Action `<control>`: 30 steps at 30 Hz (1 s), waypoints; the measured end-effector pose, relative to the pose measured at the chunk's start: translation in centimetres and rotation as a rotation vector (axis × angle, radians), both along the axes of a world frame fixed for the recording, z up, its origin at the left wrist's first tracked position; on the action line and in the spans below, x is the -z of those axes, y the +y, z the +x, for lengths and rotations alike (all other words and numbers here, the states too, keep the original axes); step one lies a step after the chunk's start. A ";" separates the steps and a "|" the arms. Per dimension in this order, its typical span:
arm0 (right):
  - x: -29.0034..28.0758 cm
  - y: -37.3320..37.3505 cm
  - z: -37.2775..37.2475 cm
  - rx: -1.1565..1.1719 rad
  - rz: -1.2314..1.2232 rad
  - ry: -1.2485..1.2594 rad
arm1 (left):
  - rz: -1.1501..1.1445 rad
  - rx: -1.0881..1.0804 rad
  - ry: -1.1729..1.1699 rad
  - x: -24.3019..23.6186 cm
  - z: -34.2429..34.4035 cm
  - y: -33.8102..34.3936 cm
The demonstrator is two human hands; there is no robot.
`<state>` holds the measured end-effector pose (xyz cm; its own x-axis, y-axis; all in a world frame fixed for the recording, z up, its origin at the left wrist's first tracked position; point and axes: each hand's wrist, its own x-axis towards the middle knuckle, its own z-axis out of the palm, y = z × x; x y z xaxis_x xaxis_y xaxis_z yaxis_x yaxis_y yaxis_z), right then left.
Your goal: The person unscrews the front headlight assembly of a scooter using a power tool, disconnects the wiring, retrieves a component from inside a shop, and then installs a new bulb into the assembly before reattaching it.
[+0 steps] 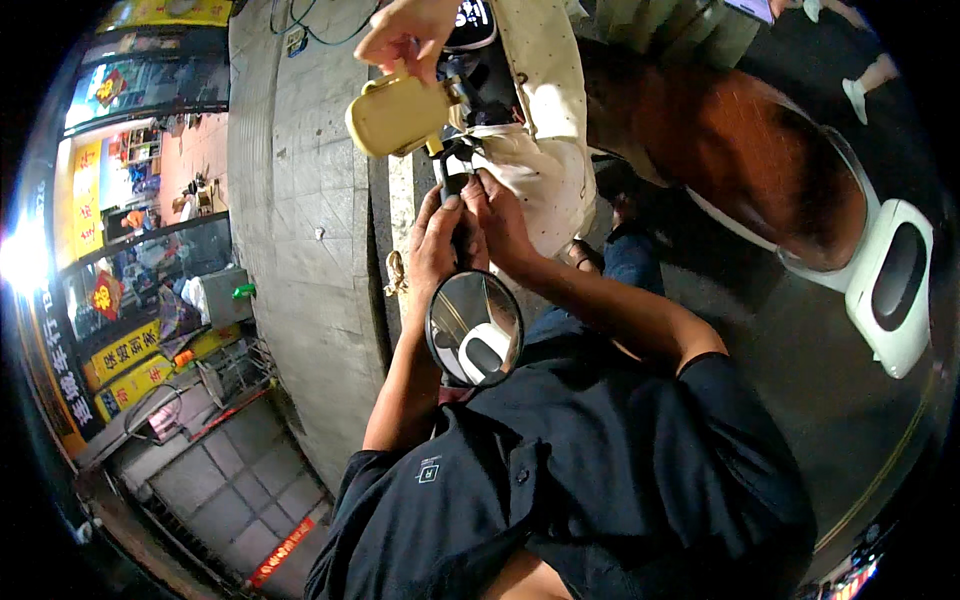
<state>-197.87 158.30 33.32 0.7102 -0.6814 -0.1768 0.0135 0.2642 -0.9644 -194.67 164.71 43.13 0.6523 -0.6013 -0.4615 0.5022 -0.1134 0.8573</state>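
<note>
Head view: left hand [434, 238] curled closed around a dark stem [457, 184]; round mirror [475, 328] below, between the forearms, apparently joined to that stem; right hand [500, 222] closed on the stem too, fingertips near its upper end, full contact partly hidden. Best to brace with the left, make small adjustments with the right, and watch for the mirror swinging against the left wrist. Better also to stay clear of the cream casing [398, 115] just beyond, under another person's hand [408, 38].

Around, left to right: lit shopfront with yellow signs [88, 200]; grey pavement [300, 190], flat and scuffed; pale dotted cover [545, 190] near the right hand; dark road [760, 330]; white wing mirror [860, 300] at far right.
</note>
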 end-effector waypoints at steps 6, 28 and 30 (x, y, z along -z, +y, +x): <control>-1.7 -1.4 -2.1 -0.231 -0.062 0.100 | 0.083 0.026 -0.059 0.1 0.8 1.0; -3.3 -13.0 -1.8 -0.641 -0.604 0.004 | 0.114 -0.037 0.073 -2.0 -0.3 -0.3; -1.4 -9.0 -2.1 -0.483 -0.252 -0.038 | 0.133 -0.071 0.055 -2.2 -0.5 -0.2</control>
